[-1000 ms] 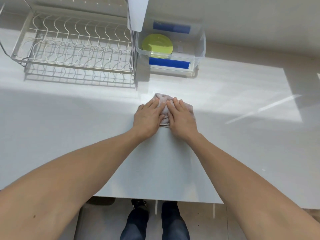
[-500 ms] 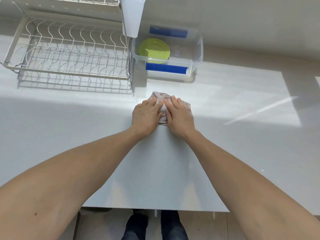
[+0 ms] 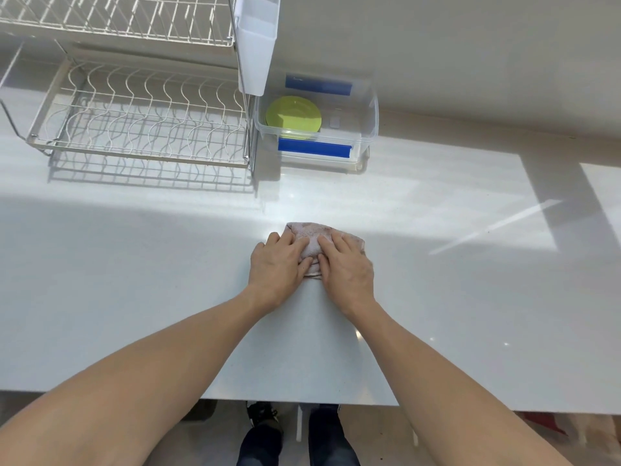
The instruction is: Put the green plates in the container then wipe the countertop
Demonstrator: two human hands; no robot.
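A pinkish folded cloth (image 3: pixel 311 235) lies on the white countertop (image 3: pixel 134 280) in the middle of the view. My left hand (image 3: pixel 277 269) and my right hand (image 3: pixel 346 270) both press flat on it, side by side, fingers pointing away from me. Green plates (image 3: pixel 293 117) lie stacked inside a clear plastic container (image 3: pixel 368 129) with blue clips, at the back of the counter, well beyond the hands.
A white wire dish rack (image 3: pixel 141 129) with an upper shelf stands at the back left, touching the container's side. A white plastic holder (image 3: pixel 257 42) hangs on the rack's right end. The counter's front edge runs just above my shoes.
Both hands and the cloth have slid a little toward me, away from the container, and the view has tilted up.
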